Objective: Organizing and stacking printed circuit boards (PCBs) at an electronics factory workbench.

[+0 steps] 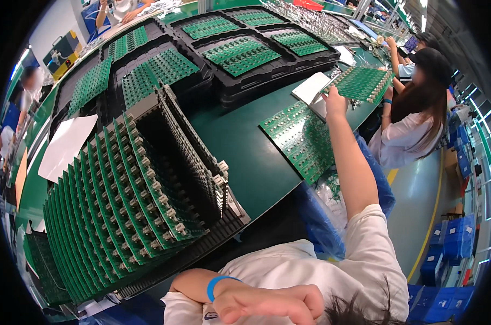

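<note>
Green matting covers a long factory bench [245, 157], with other workers seated along its far side. The person's right hand [335, 103] is stretched far out, its fingers at the near edge of a green circuit board [362, 81] that lies just beside a white card [312, 86]. Whether it grips the board or only touches it cannot be told. The left hand [262, 303] hangs low by the body, loosely curled and holding nothing, with a blue wristband [215, 284] on it.

At such a reach, the board is probably best taken by its bare edge and kept flat, clear of the parts on it.

Black trays [289, 67] of green boards fill the far end. A rack [121, 200] of upright boards stands at the near left, with a blank white sheet [67, 143] beside it. Blue crates [446, 238] are stacked on the floor at the right, past a yellow line [432, 216].
</note>
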The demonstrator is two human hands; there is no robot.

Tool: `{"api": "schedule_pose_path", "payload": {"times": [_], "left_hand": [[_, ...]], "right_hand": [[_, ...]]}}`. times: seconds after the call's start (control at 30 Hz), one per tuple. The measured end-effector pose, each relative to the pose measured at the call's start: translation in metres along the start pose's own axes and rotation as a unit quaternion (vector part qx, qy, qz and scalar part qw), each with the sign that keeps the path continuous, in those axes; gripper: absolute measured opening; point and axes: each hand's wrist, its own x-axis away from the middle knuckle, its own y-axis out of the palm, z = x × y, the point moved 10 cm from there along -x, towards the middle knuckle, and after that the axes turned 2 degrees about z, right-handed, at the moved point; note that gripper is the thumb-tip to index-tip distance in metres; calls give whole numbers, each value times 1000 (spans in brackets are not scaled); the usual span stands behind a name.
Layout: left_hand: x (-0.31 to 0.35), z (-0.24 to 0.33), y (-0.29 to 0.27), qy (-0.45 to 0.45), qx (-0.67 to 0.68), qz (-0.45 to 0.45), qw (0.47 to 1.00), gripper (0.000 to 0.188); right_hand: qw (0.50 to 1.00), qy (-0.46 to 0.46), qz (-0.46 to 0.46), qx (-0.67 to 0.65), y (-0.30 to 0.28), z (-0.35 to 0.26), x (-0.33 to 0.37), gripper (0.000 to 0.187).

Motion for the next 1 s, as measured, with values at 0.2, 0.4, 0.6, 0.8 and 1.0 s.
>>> {"api": "schedule_pose_path", "payload": {"times": [0.2,0.4,0.6,0.8,1.0], "left_hand": [[-5,11,-3,16,-21,-3,1000,93],[9,38,3,441,-62,-14,895,95],[-7,23,-11,14,-71,1,997,93],[-2,16,-10,45,-70,-20,996,91],[-11,25,-13,38,-58,26,997,87]], "right_hand": [[997,-14,7,81,-3,-4,-11,36],[987,113,-90,76,14,22,-19,25],[990,118,-1,-82,-8,9,-3,28],[997,67,-46,-5,-2,-7,-13,23],[993,8,-28,116,-2,-11,-11,36]]}}
